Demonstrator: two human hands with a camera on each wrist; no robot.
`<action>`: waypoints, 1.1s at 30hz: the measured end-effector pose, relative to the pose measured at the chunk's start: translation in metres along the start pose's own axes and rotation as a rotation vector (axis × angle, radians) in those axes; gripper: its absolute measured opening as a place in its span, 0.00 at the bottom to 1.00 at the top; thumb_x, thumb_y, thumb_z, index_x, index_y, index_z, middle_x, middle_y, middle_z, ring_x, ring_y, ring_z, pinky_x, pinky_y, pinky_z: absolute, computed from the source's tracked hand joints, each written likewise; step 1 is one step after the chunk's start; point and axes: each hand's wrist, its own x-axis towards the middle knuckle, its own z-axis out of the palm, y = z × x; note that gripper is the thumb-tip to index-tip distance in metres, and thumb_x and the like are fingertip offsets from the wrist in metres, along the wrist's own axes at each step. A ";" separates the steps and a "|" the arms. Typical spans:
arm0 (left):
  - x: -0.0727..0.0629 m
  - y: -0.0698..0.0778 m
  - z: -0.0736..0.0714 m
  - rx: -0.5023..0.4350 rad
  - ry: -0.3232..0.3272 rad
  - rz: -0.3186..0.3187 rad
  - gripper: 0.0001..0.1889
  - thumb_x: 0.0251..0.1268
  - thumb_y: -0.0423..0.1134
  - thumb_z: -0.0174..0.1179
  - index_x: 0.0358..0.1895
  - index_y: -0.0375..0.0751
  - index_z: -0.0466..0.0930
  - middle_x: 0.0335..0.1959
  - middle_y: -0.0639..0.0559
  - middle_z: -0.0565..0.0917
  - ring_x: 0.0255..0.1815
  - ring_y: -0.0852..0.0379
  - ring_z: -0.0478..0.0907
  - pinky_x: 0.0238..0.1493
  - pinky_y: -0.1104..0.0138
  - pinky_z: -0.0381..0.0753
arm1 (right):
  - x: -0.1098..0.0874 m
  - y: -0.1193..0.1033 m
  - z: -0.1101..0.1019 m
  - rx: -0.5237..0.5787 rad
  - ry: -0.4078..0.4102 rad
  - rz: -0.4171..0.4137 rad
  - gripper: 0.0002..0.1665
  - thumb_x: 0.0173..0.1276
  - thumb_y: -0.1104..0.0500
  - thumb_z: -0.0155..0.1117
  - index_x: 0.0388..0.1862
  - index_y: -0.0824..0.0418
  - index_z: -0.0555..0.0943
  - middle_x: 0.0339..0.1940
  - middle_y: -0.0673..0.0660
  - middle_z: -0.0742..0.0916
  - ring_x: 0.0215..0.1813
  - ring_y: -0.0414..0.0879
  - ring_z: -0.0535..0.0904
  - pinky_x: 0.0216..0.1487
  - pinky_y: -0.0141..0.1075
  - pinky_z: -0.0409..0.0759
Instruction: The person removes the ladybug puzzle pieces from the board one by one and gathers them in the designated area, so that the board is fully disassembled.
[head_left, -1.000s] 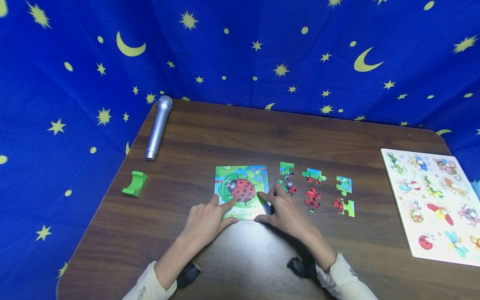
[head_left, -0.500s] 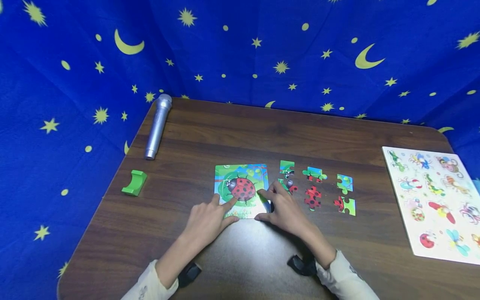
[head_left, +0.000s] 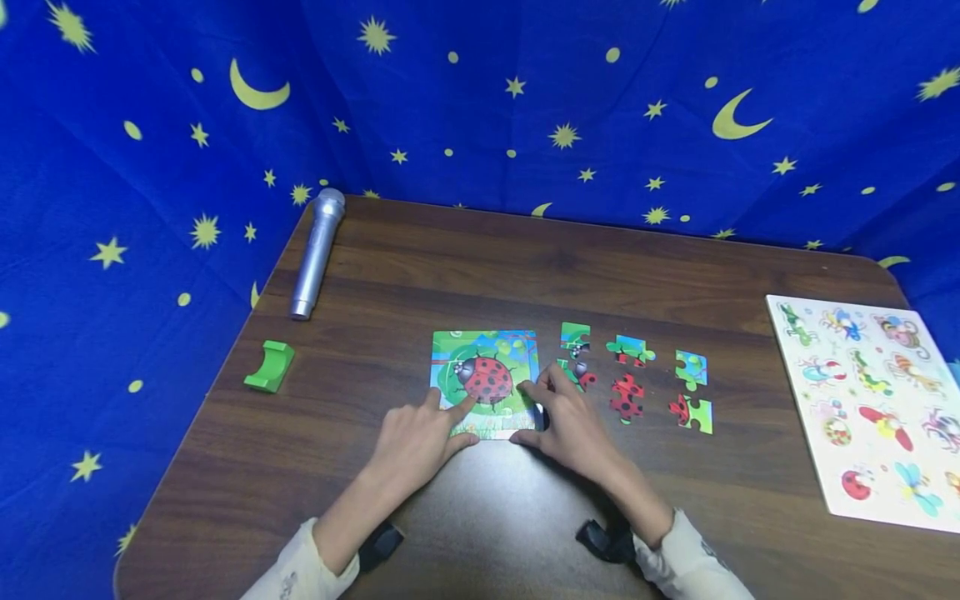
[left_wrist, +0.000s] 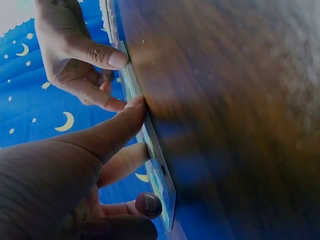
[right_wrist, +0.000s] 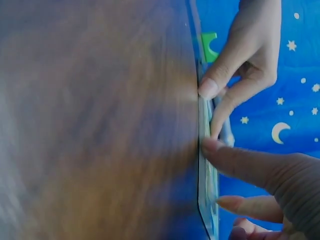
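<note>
A square ladybug picture board (head_left: 486, 350) lies flat on the table, its near edge toward me. My left hand (head_left: 416, 433) touches it at the left, index finger laid on the picture and thumb at the near edge. From the right side, my right hand (head_left: 570, 417) rests on the same board with its index finger and thumb. In the left wrist view the board (left_wrist: 159, 170) shows edge-on, with the left thumb (left_wrist: 127, 120) against its rim. The right thumb (right_wrist: 235, 162) presses that near rim in the right wrist view. Part of the lower picture is hidden by fingers.
Several loose ladybug jigsaw pieces (head_left: 626, 398) lie right of the board, the nearest close to my right fingers. A white insect-picture board (head_left: 862, 417) lies far right. At left are a silver toy microphone (head_left: 317, 258) and a green notched block (head_left: 272, 367). A starry blue curtain (head_left: 480, 100) hangs behind.
</note>
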 end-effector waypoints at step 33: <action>-0.001 -0.001 -0.002 0.033 0.007 0.000 0.27 0.61 0.65 0.61 0.63 0.63 0.80 0.38 0.42 0.83 0.11 0.59 0.60 0.13 0.68 0.58 | -0.001 0.005 -0.003 -0.070 0.015 -0.054 0.42 0.42 0.43 0.85 0.56 0.62 0.85 0.36 0.51 0.72 0.38 0.41 0.64 0.32 0.30 0.64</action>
